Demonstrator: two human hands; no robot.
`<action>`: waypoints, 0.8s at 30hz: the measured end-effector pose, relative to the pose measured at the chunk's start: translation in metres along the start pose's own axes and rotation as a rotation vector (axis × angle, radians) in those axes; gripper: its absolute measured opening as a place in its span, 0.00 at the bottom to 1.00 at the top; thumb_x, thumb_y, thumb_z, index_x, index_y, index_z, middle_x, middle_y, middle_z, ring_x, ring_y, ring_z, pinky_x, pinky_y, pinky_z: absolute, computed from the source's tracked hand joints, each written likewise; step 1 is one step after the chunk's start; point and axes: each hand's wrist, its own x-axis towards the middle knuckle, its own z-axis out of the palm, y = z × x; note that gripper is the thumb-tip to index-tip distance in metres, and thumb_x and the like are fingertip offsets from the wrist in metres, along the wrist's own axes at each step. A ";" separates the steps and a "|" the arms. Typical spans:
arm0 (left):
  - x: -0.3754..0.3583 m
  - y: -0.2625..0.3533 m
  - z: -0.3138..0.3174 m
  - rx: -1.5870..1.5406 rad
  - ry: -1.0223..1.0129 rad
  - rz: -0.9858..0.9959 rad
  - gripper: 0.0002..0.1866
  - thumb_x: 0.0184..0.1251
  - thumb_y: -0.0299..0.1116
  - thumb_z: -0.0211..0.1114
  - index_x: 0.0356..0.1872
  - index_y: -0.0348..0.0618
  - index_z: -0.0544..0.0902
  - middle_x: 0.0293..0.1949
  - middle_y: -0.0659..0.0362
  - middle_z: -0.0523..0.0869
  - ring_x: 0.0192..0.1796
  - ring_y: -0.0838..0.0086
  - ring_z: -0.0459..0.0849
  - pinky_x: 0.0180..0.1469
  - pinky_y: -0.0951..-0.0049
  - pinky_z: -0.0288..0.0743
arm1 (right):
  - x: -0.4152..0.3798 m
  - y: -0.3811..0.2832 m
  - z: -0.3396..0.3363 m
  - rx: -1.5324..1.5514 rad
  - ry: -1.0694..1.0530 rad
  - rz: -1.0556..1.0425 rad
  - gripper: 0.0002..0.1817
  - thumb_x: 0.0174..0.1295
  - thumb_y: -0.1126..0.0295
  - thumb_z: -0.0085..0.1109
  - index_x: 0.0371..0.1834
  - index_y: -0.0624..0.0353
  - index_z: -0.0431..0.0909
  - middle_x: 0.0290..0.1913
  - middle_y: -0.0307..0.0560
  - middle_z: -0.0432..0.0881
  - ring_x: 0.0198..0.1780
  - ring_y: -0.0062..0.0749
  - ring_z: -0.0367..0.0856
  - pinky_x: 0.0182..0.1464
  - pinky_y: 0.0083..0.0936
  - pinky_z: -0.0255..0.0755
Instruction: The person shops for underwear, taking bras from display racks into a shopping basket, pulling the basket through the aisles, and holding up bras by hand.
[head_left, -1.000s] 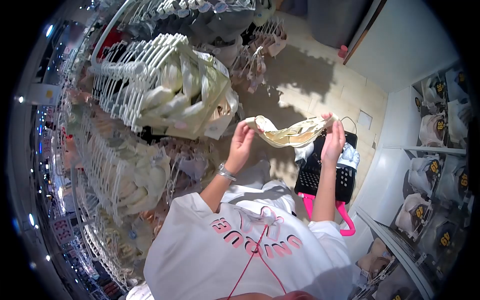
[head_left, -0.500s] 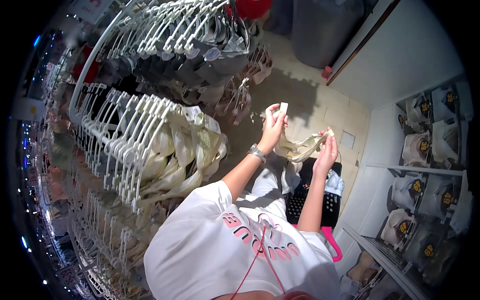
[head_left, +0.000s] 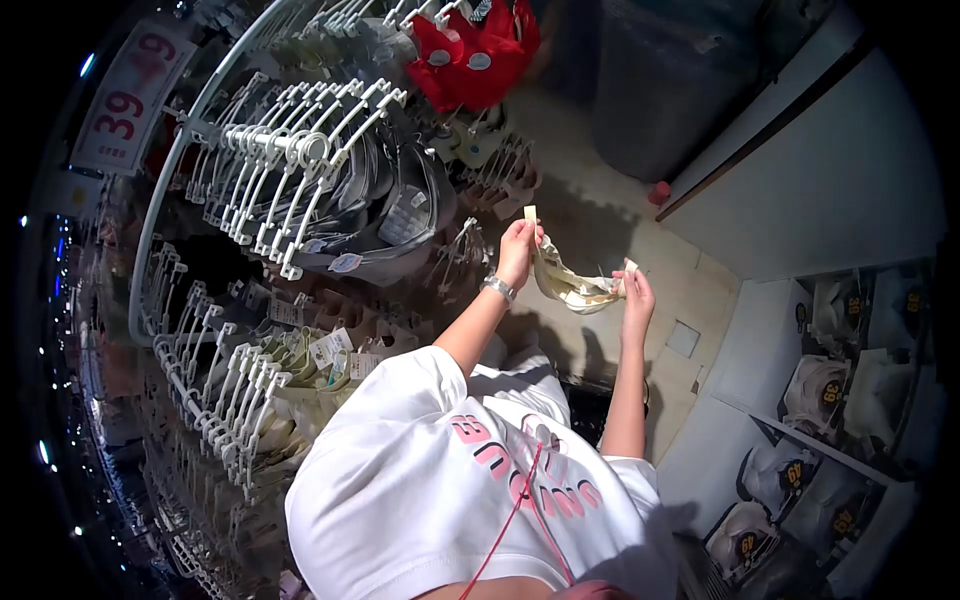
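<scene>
Presently, the garment rack (head_left: 158, 195) stands to your left; the pale yellow garment (head_left: 580, 298) sags in mid-air before you. Your left hand (head_left: 516, 252): fingers closed on one end. Your right hand (head_left: 637, 298): fingertips pinching the other. Judged risk: a loosened pinch could drop an end; a leftward swing could snag it.

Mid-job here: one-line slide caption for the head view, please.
Left hand and right hand hold a cream garment between them, with white hangers at left.
</scene>
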 end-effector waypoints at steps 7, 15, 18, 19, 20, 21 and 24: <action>0.100 0.035 0.008 0.011 0.259 0.114 0.10 0.75 0.38 0.50 0.39 0.42 0.74 0.27 0.63 0.78 0.28 0.78 0.77 0.35 0.77 0.73 | 0.163 -0.001 0.049 -0.028 -0.219 0.039 0.22 0.65 0.67 0.57 0.59 0.69 0.71 0.38 0.40 0.80 0.28 0.17 0.74 0.33 0.15 0.70; 0.219 0.058 -0.001 -0.021 0.561 0.275 0.09 0.63 0.26 0.50 0.22 0.44 0.70 0.19 0.66 0.72 0.20 0.82 0.67 0.23 0.79 0.60 | 0.392 0.033 0.172 -0.296 -0.475 0.011 0.19 0.65 0.69 0.53 0.57 0.66 0.71 0.39 0.40 0.80 0.31 0.17 0.76 0.34 0.17 0.72; 0.255 0.054 -0.001 0.076 0.817 0.334 0.10 0.68 0.35 0.55 0.35 0.40 0.81 0.30 0.64 0.79 0.33 0.78 0.73 0.36 0.75 0.67 | 0.493 0.090 0.211 -0.335 -0.491 0.037 0.18 0.59 0.70 0.56 0.54 0.61 0.73 0.38 0.38 0.79 0.34 0.22 0.77 0.34 0.20 0.71; 0.260 0.055 0.001 0.140 0.880 0.315 0.10 0.67 0.35 0.55 0.35 0.40 0.81 0.30 0.64 0.79 0.32 0.78 0.73 0.35 0.75 0.67 | 0.530 0.119 0.215 -0.445 -0.566 -0.063 0.18 0.58 0.69 0.57 0.53 0.59 0.74 0.38 0.37 0.79 0.34 0.23 0.77 0.34 0.21 0.70; 0.267 0.057 0.002 0.164 0.933 0.303 0.10 0.67 0.35 0.55 0.35 0.40 0.81 0.30 0.64 0.79 0.32 0.78 0.73 0.35 0.75 0.67 | 0.543 0.114 0.236 -0.493 -0.606 -0.057 0.18 0.58 0.69 0.57 0.52 0.59 0.74 0.37 0.38 0.79 0.34 0.23 0.77 0.34 0.21 0.70; 0.275 0.057 0.002 0.166 0.973 0.295 0.10 0.67 0.35 0.55 0.35 0.40 0.81 0.30 0.64 0.79 0.32 0.78 0.73 0.35 0.75 0.67 | 0.548 0.104 0.253 -0.514 -0.629 -0.045 0.18 0.58 0.68 0.57 0.52 0.59 0.74 0.37 0.38 0.79 0.34 0.24 0.77 0.34 0.21 0.70; 0.297 0.060 0.003 0.145 1.071 0.280 0.10 0.67 0.35 0.56 0.35 0.40 0.81 0.30 0.64 0.79 0.32 0.78 0.73 0.34 0.74 0.67 | 0.555 0.080 0.294 -0.535 -0.706 -0.022 0.18 0.58 0.67 0.57 0.51 0.59 0.75 0.37 0.38 0.79 0.33 0.24 0.77 0.33 0.21 0.70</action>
